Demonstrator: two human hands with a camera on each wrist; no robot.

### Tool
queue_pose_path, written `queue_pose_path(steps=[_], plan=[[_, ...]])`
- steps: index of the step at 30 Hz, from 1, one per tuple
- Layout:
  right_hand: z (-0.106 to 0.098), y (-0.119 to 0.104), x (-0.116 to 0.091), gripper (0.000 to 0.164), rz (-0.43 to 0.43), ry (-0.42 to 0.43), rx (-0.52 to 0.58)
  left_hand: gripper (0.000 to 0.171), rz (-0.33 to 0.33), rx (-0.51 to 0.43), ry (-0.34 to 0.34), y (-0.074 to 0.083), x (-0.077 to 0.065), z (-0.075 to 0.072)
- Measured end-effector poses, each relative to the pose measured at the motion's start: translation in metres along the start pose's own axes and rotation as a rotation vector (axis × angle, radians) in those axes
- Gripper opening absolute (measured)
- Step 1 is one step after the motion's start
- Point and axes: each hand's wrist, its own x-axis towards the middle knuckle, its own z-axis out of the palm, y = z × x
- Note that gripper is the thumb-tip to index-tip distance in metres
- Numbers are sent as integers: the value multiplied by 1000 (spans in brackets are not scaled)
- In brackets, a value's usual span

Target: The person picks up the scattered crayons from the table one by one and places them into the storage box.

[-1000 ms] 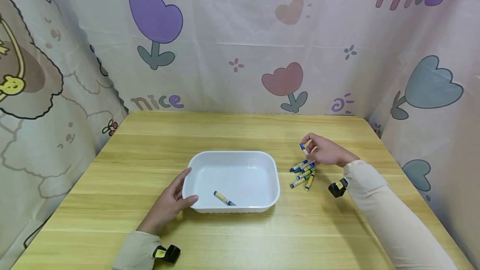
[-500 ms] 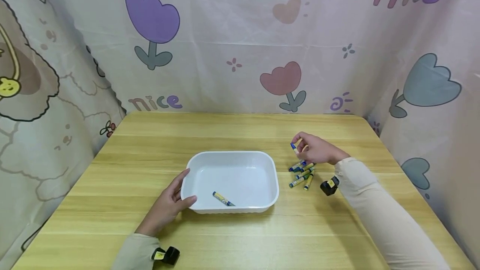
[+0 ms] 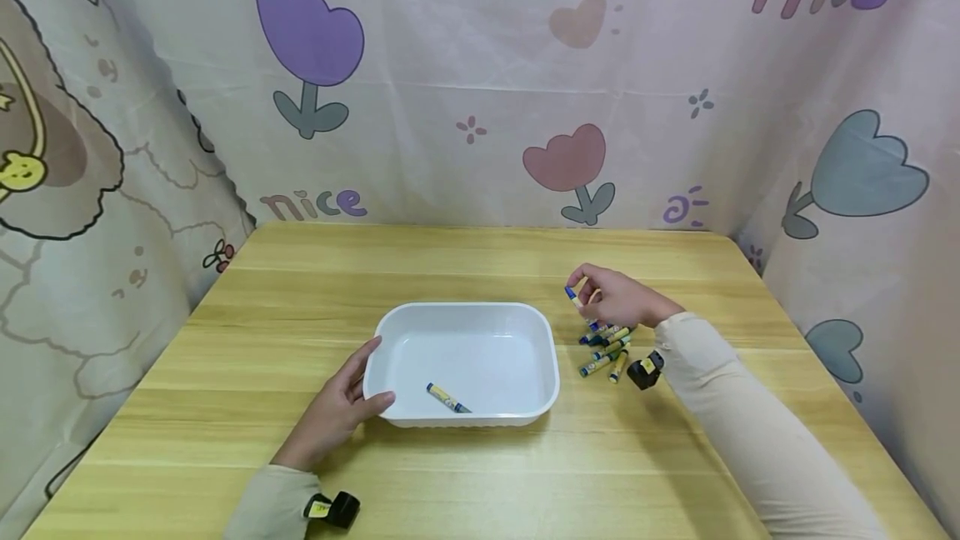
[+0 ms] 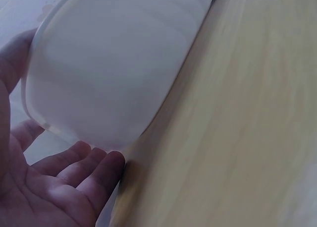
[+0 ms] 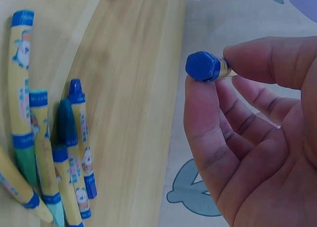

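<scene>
My right hand (image 3: 621, 294) pinches a blue-ended crayon (image 3: 572, 296) between thumb and index finger, above and a little left of a pile of crayons (image 3: 596, 366). In the right wrist view the blue end of that crayon (image 5: 200, 66) faces the camera, most of its length hidden behind it. The piled crayons (image 5: 20, 83) have yellow wrappers with blue bands; several tips are green or blue. My left hand (image 3: 335, 412) holds the left end of a white rectangular tray (image 3: 495, 357), thumb over the rim. One yellow-wrapped crayon (image 3: 447, 397) lies inside the tray, near its front wall.
The tray and pile stand on a light wood-grain table (image 3: 300, 273). A printed curtain (image 3: 427, 40) hangs behind the table and along both sides. Black wrist cameras are strapped at both sleeves.
My right hand has moved left with the pinched crayon, away from the pile and closer to the tray. My left hand and the tray stay in place.
</scene>
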Motion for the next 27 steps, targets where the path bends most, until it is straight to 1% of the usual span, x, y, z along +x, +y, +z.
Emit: queue_pose_path(steps=[12,27], plan=[[12,-9,11,36,-25,-22,10,82,-10,16,-2,0,1,0],[22,-34,29,34,-42,-73,-10,83,-4,0,-5,1,1,1]])
